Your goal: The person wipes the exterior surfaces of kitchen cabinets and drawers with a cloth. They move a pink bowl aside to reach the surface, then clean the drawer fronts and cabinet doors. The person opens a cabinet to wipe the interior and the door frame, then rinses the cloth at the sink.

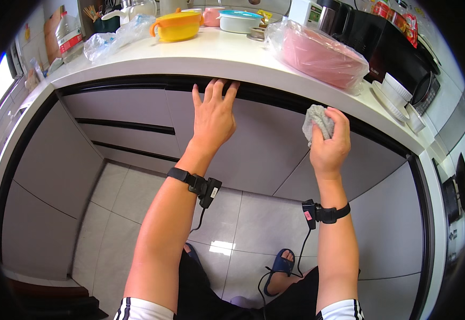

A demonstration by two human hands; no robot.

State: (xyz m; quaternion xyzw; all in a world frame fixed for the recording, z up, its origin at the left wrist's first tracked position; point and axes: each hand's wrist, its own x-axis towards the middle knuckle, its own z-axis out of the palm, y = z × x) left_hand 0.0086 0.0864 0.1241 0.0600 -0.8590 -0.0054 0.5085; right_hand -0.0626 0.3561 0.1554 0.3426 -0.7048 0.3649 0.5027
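My left hand [215,114] reaches to the black recessed strip [268,94] under the white countertop, its spread fingertips at the strip over a grey cabinet door [256,140]. Nothing is seen in that hand, though its palm is hidden. To the right, my right hand [331,140] grips a crumpled grey cloth [316,122] between thumb and fingers, in front of the cabinet doors just below the strip. Whether the cloth touches the strip cannot be told. Each wrist wears a black strap with a small cabled device.
On the white countertop [224,60] stand a yellow lidded bowl [178,27], a white container with a blue lid [239,21], a plastic-wrapped pink basin [320,56] and white dishes [394,96]. Clear plastic bags [114,38] lie left. Cabinets flank both sides; a slippered foot [281,268] is below.
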